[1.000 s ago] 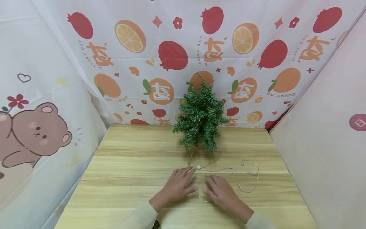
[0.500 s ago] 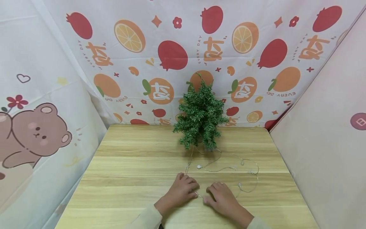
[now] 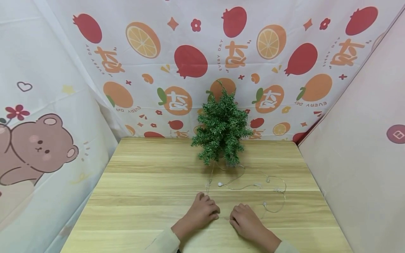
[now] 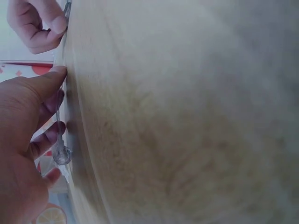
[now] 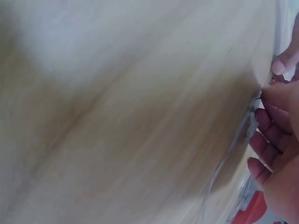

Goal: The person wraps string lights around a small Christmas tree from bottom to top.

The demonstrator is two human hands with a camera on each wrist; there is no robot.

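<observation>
A thin string of fairy lights (image 3: 264,204) lies in loose curves on the wooden table, with small clear bulbs along its wire. In the head view my left hand (image 3: 202,212) is low at the middle, its thumb and fingertips pinching the wire close to the tabletop. One clear bulb (image 4: 61,155) hangs under those fingers in the left wrist view. Slightly to the right, my right hand (image 3: 248,222) pinches another stretch of the wire, and a clear bulb (image 5: 252,122) sits by its fingers. Its fingertips partly hide the grip.
A small artificial green tree (image 3: 223,126) stands at the back of the table (image 3: 142,189), and wire runs out from its base. Near the wire's middle lies a white round piece (image 3: 220,184). Printed cloth (image 3: 191,61) hangs behind and on both sides.
Both hands have come nearer to the table's front edge, and their spread fingers have curled in to pinch the wire. The right hand has also shifted slightly right, widening the gap.
</observation>
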